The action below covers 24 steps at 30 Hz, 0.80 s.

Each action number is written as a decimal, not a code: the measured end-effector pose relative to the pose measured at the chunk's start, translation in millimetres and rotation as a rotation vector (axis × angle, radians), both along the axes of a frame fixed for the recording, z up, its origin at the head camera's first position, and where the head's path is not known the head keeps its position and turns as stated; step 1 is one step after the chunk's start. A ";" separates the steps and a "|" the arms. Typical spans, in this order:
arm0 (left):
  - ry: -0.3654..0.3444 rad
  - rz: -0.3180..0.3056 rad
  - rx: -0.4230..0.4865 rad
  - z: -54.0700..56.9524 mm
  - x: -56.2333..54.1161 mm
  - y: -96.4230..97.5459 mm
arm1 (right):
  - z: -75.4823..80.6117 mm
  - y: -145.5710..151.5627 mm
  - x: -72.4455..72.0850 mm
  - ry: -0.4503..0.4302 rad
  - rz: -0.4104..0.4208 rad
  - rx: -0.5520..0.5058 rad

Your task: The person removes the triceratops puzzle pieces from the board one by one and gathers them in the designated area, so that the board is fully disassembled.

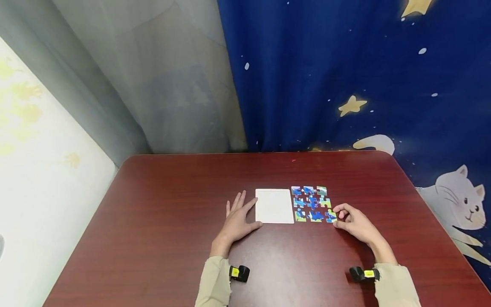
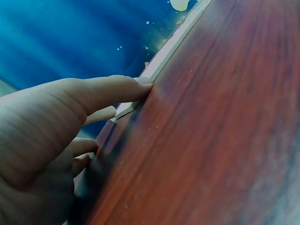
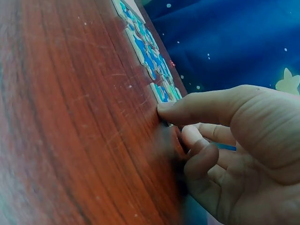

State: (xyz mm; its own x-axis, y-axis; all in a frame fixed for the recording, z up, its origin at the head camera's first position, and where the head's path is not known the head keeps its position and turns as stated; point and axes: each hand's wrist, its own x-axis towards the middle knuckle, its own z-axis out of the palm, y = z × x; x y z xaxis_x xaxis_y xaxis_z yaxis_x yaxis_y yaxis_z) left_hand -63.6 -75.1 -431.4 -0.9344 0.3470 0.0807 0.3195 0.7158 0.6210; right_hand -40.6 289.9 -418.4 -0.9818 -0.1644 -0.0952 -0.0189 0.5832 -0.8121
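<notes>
On the table lies a square white board (image 1: 274,207) with a raised border. My left hand (image 1: 236,222) is spread at its left side, with the index fingertip and thumb at the edge. In the left wrist view, the thumb (image 2: 117,89) meets the board's pale side (image 2: 166,51). Right of the board, several blue and green jigsaw pieces (image 1: 312,202) lie face up in rows, slightly apart. My right hand (image 1: 356,224) pinches the near right corner jigsaw piece (image 1: 330,216) between thumb and index finger; the other fingers curl inward.
The brown wooden table (image 1: 165,226) has rounded far corners. Behind it hang a grey curtain (image 1: 172,85) and a blue curtain (image 1: 299,85) with stars and a cat print. A white wall (image 1: 46,170) stands on the left. Black wrist cameras sit by both sleeves.
</notes>
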 end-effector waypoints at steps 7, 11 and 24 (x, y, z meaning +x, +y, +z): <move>-0.008 0.015 -0.005 -1.0 1.2 1.4 | -2.4 1.2 1.0 -0.006 -0.021 -0.010; -0.024 0.023 -0.022 -0.8 0.3 0.9 | -4.4 0.3 1.5 -0.006 -0.029 -0.026; -0.021 0.026 0.202 4.0 -1.7 -13.0 | 2.4 16.2 3.0 -0.097 -0.032 -0.161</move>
